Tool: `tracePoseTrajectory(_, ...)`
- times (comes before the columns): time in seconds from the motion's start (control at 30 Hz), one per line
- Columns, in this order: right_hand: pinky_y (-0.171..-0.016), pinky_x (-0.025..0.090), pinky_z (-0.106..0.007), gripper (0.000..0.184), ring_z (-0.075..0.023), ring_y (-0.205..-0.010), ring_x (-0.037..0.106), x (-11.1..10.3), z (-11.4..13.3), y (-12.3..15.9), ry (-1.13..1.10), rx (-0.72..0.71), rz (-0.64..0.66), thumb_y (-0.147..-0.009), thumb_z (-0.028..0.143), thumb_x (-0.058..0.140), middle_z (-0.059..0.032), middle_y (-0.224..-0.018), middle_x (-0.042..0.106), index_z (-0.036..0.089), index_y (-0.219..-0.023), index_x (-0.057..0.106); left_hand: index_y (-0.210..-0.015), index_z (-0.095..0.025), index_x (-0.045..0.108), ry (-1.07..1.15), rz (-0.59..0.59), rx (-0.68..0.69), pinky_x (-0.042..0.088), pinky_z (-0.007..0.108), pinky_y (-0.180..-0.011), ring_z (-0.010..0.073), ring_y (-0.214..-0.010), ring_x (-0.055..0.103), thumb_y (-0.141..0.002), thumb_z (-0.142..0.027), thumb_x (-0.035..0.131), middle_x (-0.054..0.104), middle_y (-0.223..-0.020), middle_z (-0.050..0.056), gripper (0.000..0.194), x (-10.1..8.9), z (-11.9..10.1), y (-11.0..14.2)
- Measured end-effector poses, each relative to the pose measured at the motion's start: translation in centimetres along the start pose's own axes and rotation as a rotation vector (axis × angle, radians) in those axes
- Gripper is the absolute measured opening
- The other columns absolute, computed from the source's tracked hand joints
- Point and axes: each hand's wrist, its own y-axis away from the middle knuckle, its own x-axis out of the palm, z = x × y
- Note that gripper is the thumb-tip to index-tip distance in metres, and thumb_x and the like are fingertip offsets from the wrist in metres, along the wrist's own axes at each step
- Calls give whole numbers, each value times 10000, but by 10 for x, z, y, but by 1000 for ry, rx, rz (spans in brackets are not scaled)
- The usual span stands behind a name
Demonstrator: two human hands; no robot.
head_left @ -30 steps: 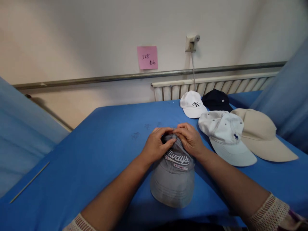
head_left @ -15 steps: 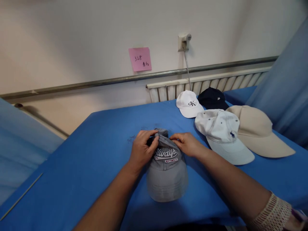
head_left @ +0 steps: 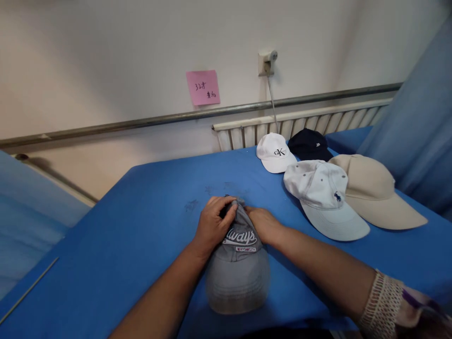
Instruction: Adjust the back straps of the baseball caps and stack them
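A grey cap (head_left: 237, 268) with white "Always" lettering lies on the blue table (head_left: 141, 226), its brim pointing toward me. My left hand (head_left: 212, 223) grips the left side of the crown, fingers curled over its top edge. On the crown's right side my right hand (head_left: 263, 223) presses and holds the fabric, fingers bent against it. Both hands squeeze the crown between them.
To the right lie a pale white cap (head_left: 325, 197) with a small blue emblem, a beige cap (head_left: 374, 190), a white cap (head_left: 273, 153) with black letters and a dark navy cap (head_left: 310, 143). A pink note (head_left: 203, 87), wall socket (head_left: 265, 61) and radiator (head_left: 300, 125) stand behind.
The cap and both hands have shifted left and toward me. My hands went from meeting atop the crown to gripping its two sides.
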Motion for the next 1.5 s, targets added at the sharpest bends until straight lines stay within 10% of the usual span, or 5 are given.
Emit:
tracePoseTrajectory(0.37, -579, 385, -243, 53, -130, -586, 528, -30, -37, 1, -369, 243, -543, -794, 227, 533, 23, -653, 588, 200, -789, 578, -1023, -203, 678, -110, -87, -74, 490, 344, -835, 193, -882, 629, -920, -320, 548, 714, -931, 48, 203, -13, 17, -4)
tracePoseTrajectory(0.7, -774, 472, -301, 305, -150, -807, 597, -20, -39, -1, -316, -10, -471, -854, 287, 616, -55, -1103, 634, 242, -1155, 642, -1041, -208, 663, -155, -24, -31, 456, 378, -895, 208, -954, 635, -939, -334, 519, 724, -1003, 55, 216, -16, 13, -5)
tracePoseTrajectory(0.93, -757, 460, -310, 133, -176, -828, 593, -12, -35, -3, -139, -34, -337, -884, 201, 562, -53, -929, 643, 200, -957, 673, -1011, -211, 666, -177, -48, -49, 451, 370, -889, 206, -943, 620, -943, -349, 510, 720, -992, 52, 219, -23, 11, -9)
tracePoseTrajectory(1.07, -890, 463, -361, 447, -207, -1010, 605, -6, -33, -5, -297, -77, -362, -810, 172, 638, -74, -1161, 642, 216, -1247, 552, -1016, -209, 662, -200, -34, -42, 438, 373, -893, 209, -944, 613, -948, -345, 503, 718, -996, 53, 220, -25, 12, -10)
tracePoseTrajectory(1.5, -764, 483, -324, 407, -177, -874, 637, 16, -32, -25, -588, 188, -463, -798, 313, 669, -69, -1019, 693, 189, -1164, 542, -1008, -210, 663, -152, -21, -44, 459, 370, -865, 210, -920, 611, -942, -359, 509, 713, -979, 53, 224, -21, 10, -8)
